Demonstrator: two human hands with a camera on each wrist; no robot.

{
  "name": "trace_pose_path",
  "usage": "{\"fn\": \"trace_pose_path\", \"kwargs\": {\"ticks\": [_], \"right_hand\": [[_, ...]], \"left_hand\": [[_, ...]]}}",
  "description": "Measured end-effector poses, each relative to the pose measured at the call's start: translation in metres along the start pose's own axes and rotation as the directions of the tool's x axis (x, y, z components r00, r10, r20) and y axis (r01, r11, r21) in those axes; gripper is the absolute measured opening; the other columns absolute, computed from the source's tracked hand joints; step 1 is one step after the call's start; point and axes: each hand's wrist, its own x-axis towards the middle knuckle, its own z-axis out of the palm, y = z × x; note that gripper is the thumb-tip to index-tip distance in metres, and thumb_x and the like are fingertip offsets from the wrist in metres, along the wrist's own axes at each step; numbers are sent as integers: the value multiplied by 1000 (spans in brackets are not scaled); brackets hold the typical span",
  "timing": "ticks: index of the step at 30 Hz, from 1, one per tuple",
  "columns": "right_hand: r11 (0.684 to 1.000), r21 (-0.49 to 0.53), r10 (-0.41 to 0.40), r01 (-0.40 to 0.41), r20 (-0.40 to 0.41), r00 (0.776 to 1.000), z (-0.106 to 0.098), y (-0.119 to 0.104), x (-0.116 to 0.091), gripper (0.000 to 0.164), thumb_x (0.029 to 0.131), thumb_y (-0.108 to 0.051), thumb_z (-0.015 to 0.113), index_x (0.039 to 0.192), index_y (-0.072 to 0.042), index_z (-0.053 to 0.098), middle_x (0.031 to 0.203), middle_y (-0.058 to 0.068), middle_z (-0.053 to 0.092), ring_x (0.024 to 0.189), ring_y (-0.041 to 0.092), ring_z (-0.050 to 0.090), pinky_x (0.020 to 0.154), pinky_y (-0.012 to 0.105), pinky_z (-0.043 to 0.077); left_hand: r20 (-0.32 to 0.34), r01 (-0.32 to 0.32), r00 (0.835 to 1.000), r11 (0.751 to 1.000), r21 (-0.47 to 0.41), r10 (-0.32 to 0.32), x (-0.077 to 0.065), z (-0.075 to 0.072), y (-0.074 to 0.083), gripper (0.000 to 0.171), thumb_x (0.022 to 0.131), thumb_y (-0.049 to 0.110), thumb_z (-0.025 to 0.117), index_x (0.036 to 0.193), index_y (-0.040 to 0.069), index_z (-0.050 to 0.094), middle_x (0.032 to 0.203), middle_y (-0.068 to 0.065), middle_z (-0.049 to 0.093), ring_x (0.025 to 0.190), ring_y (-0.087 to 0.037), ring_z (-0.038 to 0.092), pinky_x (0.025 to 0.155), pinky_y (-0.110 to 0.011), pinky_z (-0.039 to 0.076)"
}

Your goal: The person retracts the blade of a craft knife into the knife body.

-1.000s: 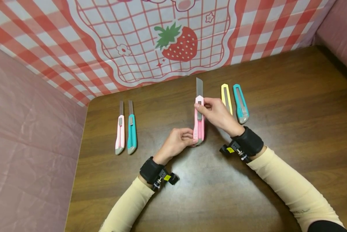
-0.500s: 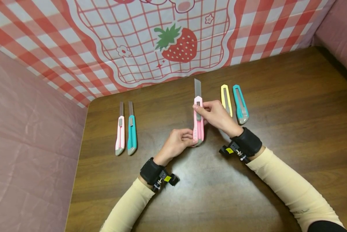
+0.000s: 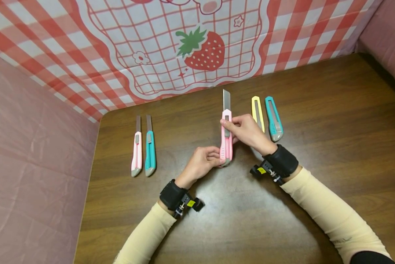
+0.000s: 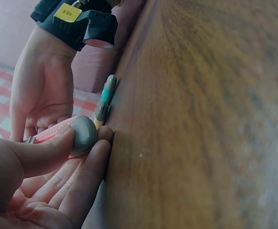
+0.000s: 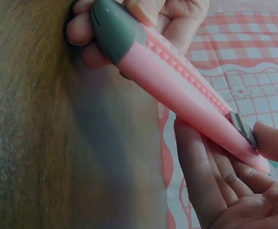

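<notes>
A pink box cutter (image 3: pixel 226 145) is held up over the middle of the table, its grey blade (image 3: pixel 226 100) extended toward the back. My left hand (image 3: pixel 200 162) pinches its lower end; in the left wrist view the thumb lies against the grey end cap (image 4: pixel 84 135). Farther up the body, my right hand (image 3: pixel 248 132) holds it between thumb and fingers. The right wrist view has the right thumb at the grey slider (image 5: pixel 243 130), with the fingers under the handle (image 5: pixel 181 102). The blade is hidden in both wrist views.
To the left lie a pink cutter (image 3: pixel 136 154) and a teal cutter (image 3: pixel 150 152), blades out. On the right are a yellow cutter (image 3: pixel 257 110), partly behind the right hand, and a teal one (image 3: pixel 274 119), blades in. A checkered cloth (image 3: pixel 293 36) hangs at the table's back edge.
The blade end of the held cutter tipped slightly left, then came back to the right. Both hands keep the same hold, and the other cutters stay where they were.
</notes>
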Motion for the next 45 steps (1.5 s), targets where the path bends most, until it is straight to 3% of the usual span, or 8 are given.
{"fn": "trace_pose_path", "kwargs": {"ticks": [16, 22, 27, 34, 38, 41, 45], "right_hand": [[996, -36, -78, 79, 3, 997, -1, -3, -2, 33, 91, -31, 57, 82, -2, 66, 63, 4, 63, 55, 18, 60, 53, 33, 55], [991, -81, -104, 103, -13, 994, -1, -4, -3, 32, 91, -31, 57, 78, -3, 65, 59, 3, 56, 51, 7, 47, 46, 20, 40], [988, -102, -117, 114, -28, 993, 0, -4, -2, 30, 90, -30, 59, 79, -3, 65, 57, 0, 51, 51, 3, 42, 45, 19, 33], [985, -119, -132, 126, -47, 990, 5, -2, 0, 25, 88, -27, 62, 84, -2, 66, 62, 1, 58, 53, 1, 45, 45, 15, 35], [984, -128, -130, 124, -43, 991, 4, -1, 0, 27, 89, -28, 60, 85, -3, 66, 60, 0, 53, 51, 0, 41, 44, 15, 31], [988, -115, -110, 106, -23, 994, 3, 0, 2, 28, 90, -29, 59, 86, -2, 65, 59, 0, 54, 49, 2, 43, 44, 17, 35], [998, -26, -55, 55, 30, 998, 2, 2, 2, 29, 92, -26, 56, 91, 2, 64, 63, 3, 63, 51, 6, 55, 50, 27, 53]], "left_hand": [[-4, 6, 1000, 1000, 6, -6, 0, 1, 1, 26, 83, 0, 64, 107, -9, 60, 101, -28, 66, 89, -25, 68, 76, -27, 59], [-1, 0, 1000, 1000, 10, 0, 0, 0, 1, 25, 83, 0, 63, 106, -9, 60, 101, -27, 66, 86, -21, 68, 78, -31, 59], [-11, -3, 1000, 1000, 10, 3, 0, 0, 0, 25, 83, -1, 63, 106, -9, 60, 101, -27, 66, 85, -19, 68, 77, -30, 59], [-11, 11, 1000, 1000, -5, -11, 8, 0, -14, 27, 83, 0, 64, 108, -8, 60, 103, -26, 66, 87, -22, 69, 77, -30, 59], [-18, 7, 1000, 1000, -8, -7, 14, 0, -25, 28, 83, 2, 65, 109, -6, 60, 102, -26, 67, 86, -21, 69, 76, -30, 59], [-26, -6, 1000, 1000, -9, 6, 15, 0, -26, 27, 82, 3, 66, 108, -5, 61, 101, -25, 67, 83, -18, 69, 74, -28, 59], [-35, -13, 999, 1000, 0, 13, 14, 1, -27, 25, 82, 4, 66, 106, -4, 62, 100, -23, 68, 82, -14, 68, 73, -25, 59]]}}
